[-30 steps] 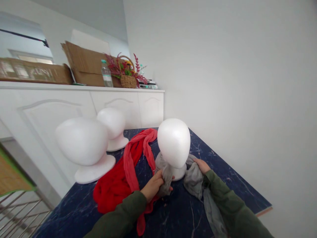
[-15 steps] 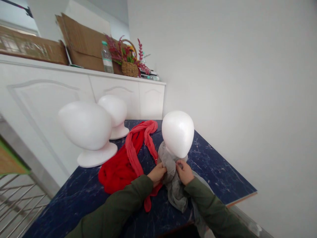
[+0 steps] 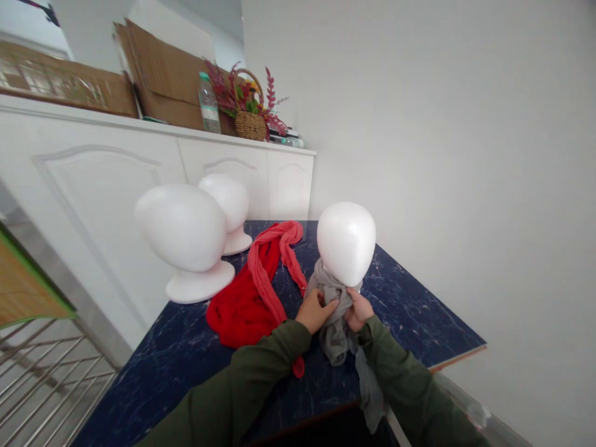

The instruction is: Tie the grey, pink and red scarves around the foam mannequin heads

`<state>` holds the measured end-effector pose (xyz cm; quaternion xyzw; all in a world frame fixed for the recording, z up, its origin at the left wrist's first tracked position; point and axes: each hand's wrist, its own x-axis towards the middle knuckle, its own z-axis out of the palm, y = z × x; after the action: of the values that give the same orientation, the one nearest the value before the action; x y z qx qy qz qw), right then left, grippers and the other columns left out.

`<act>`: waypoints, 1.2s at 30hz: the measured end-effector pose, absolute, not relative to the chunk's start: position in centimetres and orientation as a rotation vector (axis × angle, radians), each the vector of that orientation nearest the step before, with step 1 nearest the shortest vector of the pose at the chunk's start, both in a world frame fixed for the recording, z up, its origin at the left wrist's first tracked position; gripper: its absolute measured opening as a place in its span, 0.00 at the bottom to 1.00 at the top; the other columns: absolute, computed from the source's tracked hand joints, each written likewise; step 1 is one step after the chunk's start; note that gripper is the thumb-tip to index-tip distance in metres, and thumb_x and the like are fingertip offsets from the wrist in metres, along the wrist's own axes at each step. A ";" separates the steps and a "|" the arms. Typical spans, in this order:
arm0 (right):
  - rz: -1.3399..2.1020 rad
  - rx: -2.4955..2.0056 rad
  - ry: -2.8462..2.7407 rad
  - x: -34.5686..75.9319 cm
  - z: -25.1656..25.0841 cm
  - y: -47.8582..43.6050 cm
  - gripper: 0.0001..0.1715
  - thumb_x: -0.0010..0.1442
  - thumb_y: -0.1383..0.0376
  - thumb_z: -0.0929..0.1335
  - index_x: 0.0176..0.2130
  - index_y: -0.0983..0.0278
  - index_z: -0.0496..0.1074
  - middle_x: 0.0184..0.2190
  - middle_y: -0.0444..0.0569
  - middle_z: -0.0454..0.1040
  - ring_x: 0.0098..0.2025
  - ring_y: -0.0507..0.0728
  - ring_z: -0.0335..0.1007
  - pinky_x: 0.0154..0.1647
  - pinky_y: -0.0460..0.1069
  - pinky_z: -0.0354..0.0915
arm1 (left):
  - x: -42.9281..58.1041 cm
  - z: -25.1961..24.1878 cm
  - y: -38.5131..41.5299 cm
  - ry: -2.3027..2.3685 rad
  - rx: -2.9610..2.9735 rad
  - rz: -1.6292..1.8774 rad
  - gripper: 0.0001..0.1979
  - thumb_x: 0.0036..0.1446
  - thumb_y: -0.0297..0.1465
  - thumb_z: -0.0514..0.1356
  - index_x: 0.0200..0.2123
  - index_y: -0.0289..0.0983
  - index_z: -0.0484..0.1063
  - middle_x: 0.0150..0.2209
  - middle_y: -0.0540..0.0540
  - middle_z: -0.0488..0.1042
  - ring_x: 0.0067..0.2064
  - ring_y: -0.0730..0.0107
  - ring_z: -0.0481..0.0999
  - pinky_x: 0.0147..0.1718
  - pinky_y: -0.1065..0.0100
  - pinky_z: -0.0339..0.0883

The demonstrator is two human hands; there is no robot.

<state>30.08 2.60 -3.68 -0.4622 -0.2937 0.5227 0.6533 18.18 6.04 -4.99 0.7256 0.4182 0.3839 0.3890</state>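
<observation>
A white foam mannequin head (image 3: 346, 244) stands on the dark blue marble-patterned table (image 3: 400, 304). A grey scarf (image 3: 335, 329) is wrapped around its neck, and its loose end hangs toward the table's near edge. My left hand (image 3: 316, 311) and my right hand (image 3: 359, 309) pinch the gathered grey cloth just below the head, close together. A red scarf (image 3: 244, 304) lies in a heap left of my left hand, its end passing under my left sleeve. The base of this head is hidden by the grey cloth.
Further foam heads (image 3: 184, 228) (image 3: 228, 202) stand on round bases at the table's left side. Behind the table is a white cabinet (image 3: 112, 186) holding a wicker basket (image 3: 250, 118), a plastic bottle (image 3: 209, 102) and cardboard (image 3: 162, 93). A metal railing (image 3: 46, 385) shows at lower left.
My hands have moved from either side of the head to meet on the grey scarf, which is now gathered tighter beneath it. The view has shifted slightly.
</observation>
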 end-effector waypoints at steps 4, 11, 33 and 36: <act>1.505 -0.872 -0.648 29.8 -2.9 2.2 0.13 0.46 0.59 0.60 0.29 0.63 0.68 0.28 0.50 0.74 0.40 0.59 0.68 0.40 0.54 0.64 | 18.0 -4.6 6.4 0.824 1.679 0.992 0.21 0.43 0.38 0.59 0.41 0.34 0.67 0.42 0.43 0.70 0.45 0.63 0.67 0.45 0.65 0.58; 1.370 -1.012 -0.748 30.8 -2.8 1.6 0.15 0.39 0.67 0.67 0.32 0.64 0.69 0.26 0.45 0.74 0.30 0.55 0.69 0.33 0.50 0.65 | 17.9 -4.6 6.9 0.805 1.404 0.940 0.07 0.41 0.28 0.58 0.28 0.35 0.73 0.31 0.47 0.74 0.40 0.61 0.69 0.44 0.64 0.58; 0.213 -1.923 -1.430 40.2 -5.5 4.1 0.20 0.43 0.68 0.63 0.40 0.66 0.67 0.44 0.55 0.65 0.51 0.61 0.54 0.53 0.54 0.45 | 15.9 -4.1 10.5 0.660 0.820 1.012 0.14 0.38 0.29 0.62 0.32 0.32 0.70 0.26 0.48 0.74 0.28 0.71 0.72 0.30 0.71 0.65; 0.264 -1.968 -1.392 40.0 -6.3 4.6 0.17 0.48 0.63 0.62 0.39 0.65 0.68 0.48 0.56 0.63 0.54 0.63 0.50 0.54 0.58 0.41 | 16.2 -4.5 10.0 0.632 0.889 1.046 0.24 0.31 0.26 0.66 0.38 0.33 0.68 0.32 0.47 0.74 0.33 0.70 0.72 0.35 0.70 0.64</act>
<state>39.96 4.64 -6.31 -0.7601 -0.5375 0.1018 0.3507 16.25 10.01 -4.51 0.4033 0.2869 0.4745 0.7279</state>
